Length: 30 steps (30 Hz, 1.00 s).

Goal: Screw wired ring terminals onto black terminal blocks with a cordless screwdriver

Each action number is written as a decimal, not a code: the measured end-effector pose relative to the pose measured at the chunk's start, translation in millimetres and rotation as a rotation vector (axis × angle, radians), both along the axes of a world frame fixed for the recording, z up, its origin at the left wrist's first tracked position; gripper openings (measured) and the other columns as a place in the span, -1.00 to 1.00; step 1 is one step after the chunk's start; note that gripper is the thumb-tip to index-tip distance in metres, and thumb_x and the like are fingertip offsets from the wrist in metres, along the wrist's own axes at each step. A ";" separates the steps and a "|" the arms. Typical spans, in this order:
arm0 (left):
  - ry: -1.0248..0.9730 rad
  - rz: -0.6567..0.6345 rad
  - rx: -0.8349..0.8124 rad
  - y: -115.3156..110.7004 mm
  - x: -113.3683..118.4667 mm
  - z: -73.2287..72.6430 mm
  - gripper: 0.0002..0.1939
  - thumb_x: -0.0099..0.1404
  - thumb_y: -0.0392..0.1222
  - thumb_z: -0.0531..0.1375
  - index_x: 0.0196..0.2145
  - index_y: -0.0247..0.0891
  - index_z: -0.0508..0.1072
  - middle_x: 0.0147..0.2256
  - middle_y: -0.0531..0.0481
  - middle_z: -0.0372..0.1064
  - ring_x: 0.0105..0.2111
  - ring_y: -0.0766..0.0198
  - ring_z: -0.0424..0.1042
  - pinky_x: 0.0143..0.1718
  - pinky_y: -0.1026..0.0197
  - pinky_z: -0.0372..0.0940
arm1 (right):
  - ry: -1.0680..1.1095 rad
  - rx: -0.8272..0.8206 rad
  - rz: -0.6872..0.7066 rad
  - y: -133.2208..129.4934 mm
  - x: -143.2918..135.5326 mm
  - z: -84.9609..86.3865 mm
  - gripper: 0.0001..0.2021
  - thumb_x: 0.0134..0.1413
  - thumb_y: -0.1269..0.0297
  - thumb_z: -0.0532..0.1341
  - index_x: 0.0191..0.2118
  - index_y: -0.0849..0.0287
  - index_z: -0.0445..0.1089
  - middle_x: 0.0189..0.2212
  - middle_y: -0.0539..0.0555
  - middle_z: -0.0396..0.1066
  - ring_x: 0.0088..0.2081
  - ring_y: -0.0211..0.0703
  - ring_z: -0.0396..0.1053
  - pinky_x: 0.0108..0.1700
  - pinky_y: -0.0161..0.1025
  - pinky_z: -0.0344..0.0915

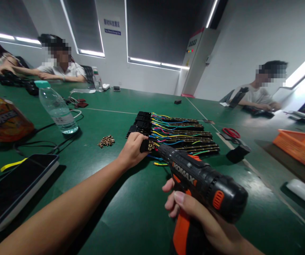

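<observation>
My right hand [195,212] is wrapped round the grip of a black and orange cordless drill [200,177], whose front end points away to the left. In my left hand [133,150], the fingers are closed on a small black connector block [147,146] with brass-coloured terminals. The drill's tip meets or nearly meets this block; contact cannot be made out. Just beyond my left hand lies a row of black wired strips [184,134] with blue, yellow, green and red wires and black end blocks [141,120]. A small pile of brass screws [106,141] rests left of my left hand.
A water bottle [58,109], an orange drink bottle [6,118] and a dark tablet-like device [19,191] stand or lie at left. To the right are red-handled scissors [231,133], a black block [237,154] and an orange basket [301,150]. Several people sit around the green table [107,219].
</observation>
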<state>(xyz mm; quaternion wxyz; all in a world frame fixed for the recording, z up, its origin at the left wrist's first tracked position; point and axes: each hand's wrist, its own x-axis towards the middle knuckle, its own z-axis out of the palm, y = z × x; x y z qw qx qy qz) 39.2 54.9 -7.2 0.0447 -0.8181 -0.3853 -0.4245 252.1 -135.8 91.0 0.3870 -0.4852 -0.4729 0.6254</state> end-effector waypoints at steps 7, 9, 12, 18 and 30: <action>0.008 0.015 -0.007 -0.3 0.5 -0.2 -0.53 0.14 -0.19 0.39 -0.03 -0.24 0.35 -0.08 -0.12 0.35 -0.03 0.04 0.33 0.02 0.02 0.32 | 0.016 0.022 -0.012 -1.0 0.5 -2.8 -0.58 0.12 -0.11 0.28 -0.10 0.15 0.42 -0.30 0.10 0.52 -0.21 -0.11 0.46 -0.06 -0.12 0.35; 0.010 0.013 -0.008 -0.5 0.3 0.2 -0.53 0.14 -0.21 0.38 -0.03 -0.25 0.35 -0.08 -0.12 0.35 -0.03 0.03 0.32 0.02 0.02 0.32 | 0.012 0.021 -0.002 -1.2 0.2 -3.2 -0.57 0.13 -0.12 0.27 -0.10 0.15 0.42 -0.29 0.11 0.52 -0.21 -0.10 0.46 -0.06 -0.12 0.35; 0.012 0.008 -0.009 -1.0 0.1 1.1 -0.53 0.13 -0.23 0.38 -0.03 -0.25 0.34 -0.08 -0.13 0.35 -0.02 0.03 0.32 0.03 0.00 0.32 | 0.010 0.006 -0.001 -1.7 -1.0 -3.6 -0.57 0.12 -0.13 0.27 -0.11 0.15 0.42 -0.30 0.12 0.52 -0.21 -0.09 0.46 -0.04 -0.11 0.35; 0.009 0.004 -0.009 -0.8 0.0 1.6 -0.54 0.13 -0.24 0.36 -0.03 -0.24 0.34 -0.08 -0.13 0.35 -0.02 0.02 0.32 0.03 -0.02 0.32 | -0.021 0.031 0.013 -4.5 -2.3 -5.3 -0.58 0.13 -0.12 0.26 -0.10 0.13 0.40 -0.29 0.11 0.51 -0.18 -0.05 0.48 0.01 -0.04 0.35; 0.013 -0.008 0.010 0.1 -0.5 -0.1 -0.56 0.18 -0.18 0.35 -0.02 -0.24 0.34 -0.08 -0.14 0.35 -0.03 0.03 0.32 0.03 0.00 0.32 | 0.016 0.022 -0.001 -4.3 -1.5 -11.6 -0.57 0.14 -0.12 0.26 -0.07 0.13 0.37 -0.26 0.11 0.49 -0.16 -0.05 0.48 0.05 0.01 0.34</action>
